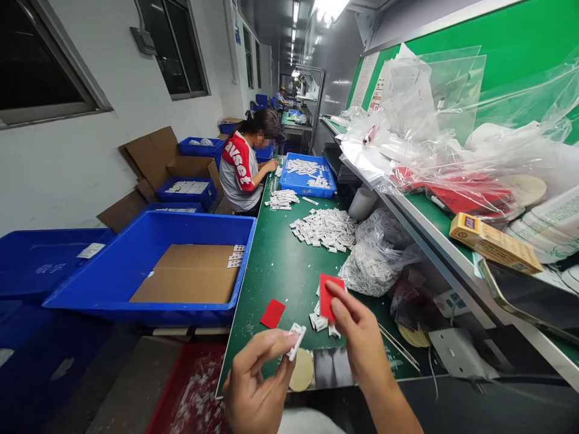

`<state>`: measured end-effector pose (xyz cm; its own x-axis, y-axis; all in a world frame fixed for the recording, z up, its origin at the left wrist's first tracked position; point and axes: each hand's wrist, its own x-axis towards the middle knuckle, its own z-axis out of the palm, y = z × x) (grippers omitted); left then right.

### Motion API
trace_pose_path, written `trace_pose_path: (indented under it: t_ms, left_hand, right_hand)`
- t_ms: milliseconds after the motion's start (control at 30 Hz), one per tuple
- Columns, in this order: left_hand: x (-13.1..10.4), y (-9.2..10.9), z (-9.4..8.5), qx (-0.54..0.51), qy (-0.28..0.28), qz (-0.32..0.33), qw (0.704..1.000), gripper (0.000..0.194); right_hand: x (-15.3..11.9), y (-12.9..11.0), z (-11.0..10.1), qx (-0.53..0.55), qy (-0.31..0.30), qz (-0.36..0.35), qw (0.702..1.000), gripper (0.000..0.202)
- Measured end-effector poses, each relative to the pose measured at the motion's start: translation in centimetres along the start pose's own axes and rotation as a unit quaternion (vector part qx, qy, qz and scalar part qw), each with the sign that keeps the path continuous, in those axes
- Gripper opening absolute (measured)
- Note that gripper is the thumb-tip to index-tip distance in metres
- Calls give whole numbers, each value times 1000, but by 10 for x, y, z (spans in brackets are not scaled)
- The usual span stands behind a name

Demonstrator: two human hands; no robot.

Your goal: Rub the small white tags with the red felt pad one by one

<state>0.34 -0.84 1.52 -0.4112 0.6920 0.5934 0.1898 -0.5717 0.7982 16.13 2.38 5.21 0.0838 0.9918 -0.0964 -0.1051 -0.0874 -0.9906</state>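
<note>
Green worktop (271, 265) running up the frame's centre! Low in the middle, left hand (259, 380) pinches a white piece (296, 341), right hand (360, 325) grips a red square (325, 294).

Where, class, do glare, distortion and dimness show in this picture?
Head view: the overhead lamp glares nearly white; clear plastic at upper right catches highlights; the large blue tub looks stretched leftward; the lower-left corner is dim.

White wall (49, 175), dark windows (34, 66) at left; green workbench (271, 265); bright ceiling light (329, 8).
</note>
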Motion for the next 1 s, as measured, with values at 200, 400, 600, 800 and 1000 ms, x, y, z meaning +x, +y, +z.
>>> trace_pose_path:
  t_ms: [200, 400, 600, 800, 1000]
  left_hand:
    - [1, 1, 0, -60, -11, 20, 998, 52]
    - [12, 6, 1, -176, -26, -85, 980, 36]
    - [18, 2, -1, -192, -72, -159, 966, 15]
    - [6, 2, 5, -110, -53, -52, 991, 41]
    - [5, -11, -4, 33, -102, 25, 994, 29]
  right_hand:
    - [-8, -5, 2, -20, -1, -30, 999, 33]
    - [5, 2, 1, 65, -88, 11, 994, 32]
    - [-7, -4, -3, 158, -60, 46, 984, 31]
    - [-13, -12, 4, 69, -72, 19, 995, 32]
    - [-18, -10, 4, 5, -83, -17, 996, 32]
